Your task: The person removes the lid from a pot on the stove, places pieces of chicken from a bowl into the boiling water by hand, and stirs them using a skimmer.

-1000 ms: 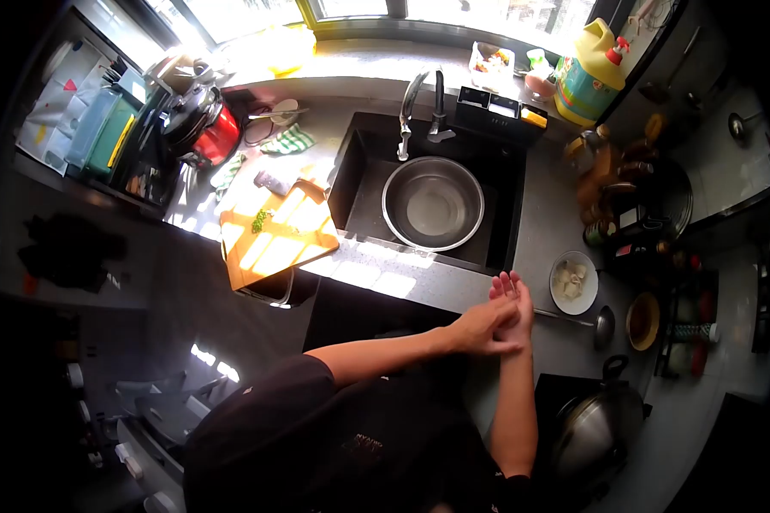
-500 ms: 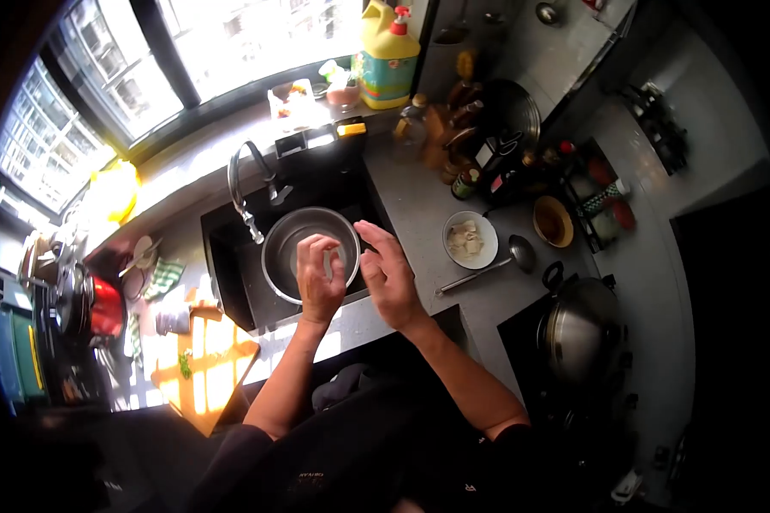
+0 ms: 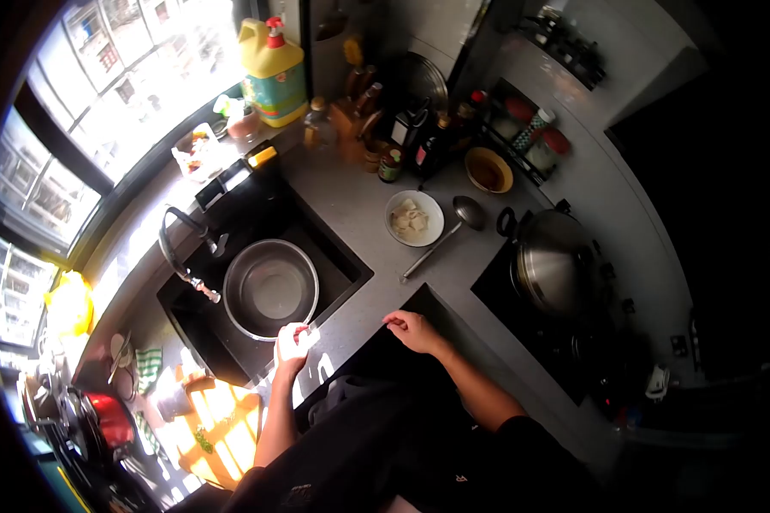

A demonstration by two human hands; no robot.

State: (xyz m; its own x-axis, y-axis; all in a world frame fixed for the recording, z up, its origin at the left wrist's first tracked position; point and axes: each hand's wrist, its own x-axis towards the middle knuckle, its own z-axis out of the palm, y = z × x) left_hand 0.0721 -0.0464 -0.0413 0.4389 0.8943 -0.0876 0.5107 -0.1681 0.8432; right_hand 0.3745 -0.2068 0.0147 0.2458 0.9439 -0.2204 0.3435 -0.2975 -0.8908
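Note:
My left hand [image 3: 292,344] is at the front edge of the sink, just below the rim of a round metal basin [image 3: 273,289]. Its fingers are loosely bent in strong sunlight, and I see nothing held. My right hand [image 3: 412,331] hovers over the front edge of the counter, fingers half curled and nothing visible in them. The basin stands in the black sink [image 3: 340,275], under a curved faucet [image 3: 173,248]. Beyond my right hand, a white bowl [image 3: 414,218] holds pale flat pieces, with a ladle [image 3: 469,214] beside it.
A sunlit cutting board [image 3: 222,427] with green bits lies at left, near a red pot [image 3: 109,419]. A lidded pot [image 3: 556,265] stands on the stove at right. Behind are a tan bowl [image 3: 488,170], several bottles and a large yellow jug [image 3: 274,77].
Both hands have come down and back from over the basin and moved farther apart. Their raised fingers are now lower and more curled. The view has turned to the right.

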